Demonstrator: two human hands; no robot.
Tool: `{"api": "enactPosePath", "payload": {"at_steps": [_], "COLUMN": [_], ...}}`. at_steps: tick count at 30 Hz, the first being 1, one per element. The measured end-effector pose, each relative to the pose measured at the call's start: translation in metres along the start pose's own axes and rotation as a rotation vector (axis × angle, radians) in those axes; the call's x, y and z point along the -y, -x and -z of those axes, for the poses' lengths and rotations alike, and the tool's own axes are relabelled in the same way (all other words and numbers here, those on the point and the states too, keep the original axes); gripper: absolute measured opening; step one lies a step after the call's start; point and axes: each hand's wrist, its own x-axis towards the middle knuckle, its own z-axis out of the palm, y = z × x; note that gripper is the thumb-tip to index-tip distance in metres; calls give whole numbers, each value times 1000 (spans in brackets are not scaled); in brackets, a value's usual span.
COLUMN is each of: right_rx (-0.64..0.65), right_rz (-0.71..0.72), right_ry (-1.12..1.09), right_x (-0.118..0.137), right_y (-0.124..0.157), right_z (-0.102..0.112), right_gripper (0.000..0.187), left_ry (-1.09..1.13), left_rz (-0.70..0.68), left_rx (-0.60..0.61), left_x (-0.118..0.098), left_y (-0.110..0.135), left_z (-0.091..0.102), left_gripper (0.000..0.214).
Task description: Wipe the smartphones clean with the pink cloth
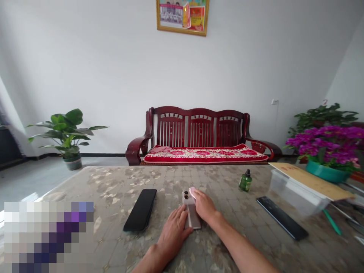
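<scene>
A pinkish-silver smartphone (194, 219) lies on the table with its back and round camera lenses facing up. My left hand (173, 230) holds it down at its lower left side, thumb by the near end and fingers along the edge. Under the fingers of my right hand (205, 206) is a small pale pink cloth (192, 192), pressed at the phone's upper right edge near the lenses. Those fingers hide most of the cloth. To the left of my hands a black smartphone (140, 210) rests with its dark side up.
A green bottle (245, 181) with a black cap stands right of my hands. Farther right are a dark remote control (281, 217), a clear plastic box (295, 195) under a tan envelope (311, 180), and purple flowers (330, 144). Behind the table (110, 178) stands a wooden bench (199, 127).
</scene>
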Motion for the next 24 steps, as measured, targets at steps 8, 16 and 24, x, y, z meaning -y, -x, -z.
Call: {"api": "enactPosePath", "payload": {"at_steps": [8, 16, 24], "right_rx": [-36, -4, 30], "right_rz": [114, 15, 86], "right_ry": [-27, 145, 173], "right_x": [20, 25, 24], "right_y": [46, 14, 17], "right_z": [-1, -1, 1], "right_gripper": [51, 46, 43], "left_ry": [-13, 33, 61], "left_rz": [-42, -4, 19], "left_rx": [-33, 19, 37], "left_x": [0, -8, -11], "left_y": [-1, -2, -1], "left_z": [-1, 11, 17], "left_gripper": [33, 34, 34]}}
